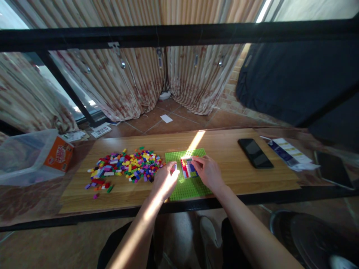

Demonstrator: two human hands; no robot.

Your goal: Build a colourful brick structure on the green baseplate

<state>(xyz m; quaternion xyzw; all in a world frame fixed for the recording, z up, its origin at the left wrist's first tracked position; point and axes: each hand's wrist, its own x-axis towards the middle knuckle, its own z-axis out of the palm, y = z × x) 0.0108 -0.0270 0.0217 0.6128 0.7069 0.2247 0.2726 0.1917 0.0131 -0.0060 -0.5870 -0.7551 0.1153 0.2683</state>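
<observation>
A green studded baseplate [176, 192] lies on the wooden board, with a small block of red, white, blue and yellow toy bricks [186, 172] built up on it. My left hand [165, 179] is over the plate's left edge, pinching a small pale toy brick [175, 167] between thumb and finger. On the other side, my right hand [208, 172] has its fingertips pressed together at the upper right of the built bricks. Whatever those fingertips hold is hidden. Left of the plate spreads a pile of loose toy bricks [131, 164] in many colours.
The wooden board [232, 186] carries a black phone [255, 153] on its right. Beyond that lie printed papers [291, 153] and a dark tablet-like slab [333, 170]. A clear plastic bin [25, 157] with an orange label stands at the left. Curtains hang behind a dark rail [179, 35].
</observation>
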